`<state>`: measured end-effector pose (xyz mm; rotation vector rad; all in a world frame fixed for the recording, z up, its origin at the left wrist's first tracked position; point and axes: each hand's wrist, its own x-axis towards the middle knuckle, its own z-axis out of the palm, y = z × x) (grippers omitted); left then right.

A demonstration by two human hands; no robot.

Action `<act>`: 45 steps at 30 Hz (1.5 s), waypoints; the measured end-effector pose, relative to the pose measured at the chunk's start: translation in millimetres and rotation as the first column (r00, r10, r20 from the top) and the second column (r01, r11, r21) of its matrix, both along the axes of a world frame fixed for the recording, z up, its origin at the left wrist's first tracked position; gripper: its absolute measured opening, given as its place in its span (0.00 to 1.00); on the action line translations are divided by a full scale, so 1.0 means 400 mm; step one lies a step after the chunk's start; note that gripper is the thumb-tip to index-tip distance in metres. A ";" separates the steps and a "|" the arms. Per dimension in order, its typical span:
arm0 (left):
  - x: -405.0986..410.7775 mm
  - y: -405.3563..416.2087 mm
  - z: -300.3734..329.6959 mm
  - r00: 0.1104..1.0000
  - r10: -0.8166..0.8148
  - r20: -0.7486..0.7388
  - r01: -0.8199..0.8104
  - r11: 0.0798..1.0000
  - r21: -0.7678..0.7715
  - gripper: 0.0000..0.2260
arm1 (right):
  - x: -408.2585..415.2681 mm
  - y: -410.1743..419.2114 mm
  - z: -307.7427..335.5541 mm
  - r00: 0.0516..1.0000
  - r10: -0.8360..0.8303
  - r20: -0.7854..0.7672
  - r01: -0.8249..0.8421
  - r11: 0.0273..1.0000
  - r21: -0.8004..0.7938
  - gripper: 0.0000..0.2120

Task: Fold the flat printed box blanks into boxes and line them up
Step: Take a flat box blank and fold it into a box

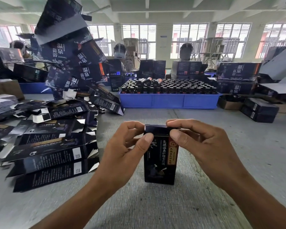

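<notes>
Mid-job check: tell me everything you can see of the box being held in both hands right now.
The box is a tall, narrow carton of dark, glossy printed card, with pale vertical characters down its front and a red label strip at upper right. It stands upright, its bottom on the grey table, already formed into a box shape. The left hand and right hand pinch its top corners, thumbs on the front, fingers curled over the top flap, which looks folded down or nearly so. Nothing else touches it.

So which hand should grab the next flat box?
Probably the left hand. The flat blanks lie on its side of the table, beside it. The right hand is farther away and could go on holding the dark box upright.
</notes>
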<state>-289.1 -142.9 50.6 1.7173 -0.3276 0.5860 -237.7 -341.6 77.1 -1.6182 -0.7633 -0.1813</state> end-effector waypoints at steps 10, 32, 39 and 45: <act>0.001 0.003 -0.013 0.998 0.048 0.035 -0.050 0.997 0.062 0.17 | 0.013 -0.008 -0.002 0.997 -0.003 0.083 0.008 0.998 -0.069 0.12; 0.036 0.024 -0.035 0.987 0.074 0.145 -0.109 0.963 0.249 0.17 | 0.053 0.000 -0.053 0.965 -0.135 0.224 0.172 0.973 -0.152 0.13; 0.095 0.048 -0.064 0.969 0.235 -0.080 -0.245 0.958 -0.148 0.15 | 0.042 0.034 -0.105 0.955 -0.136 0.264 0.264 0.796 -0.545 0.35; 0.126 0.055 -0.098 0.955 0.192 -0.225 -0.240 0.948 -0.210 0.13 | 0.046 0.036 -0.119 0.935 -0.120 0.333 0.310 0.731 -0.608 0.27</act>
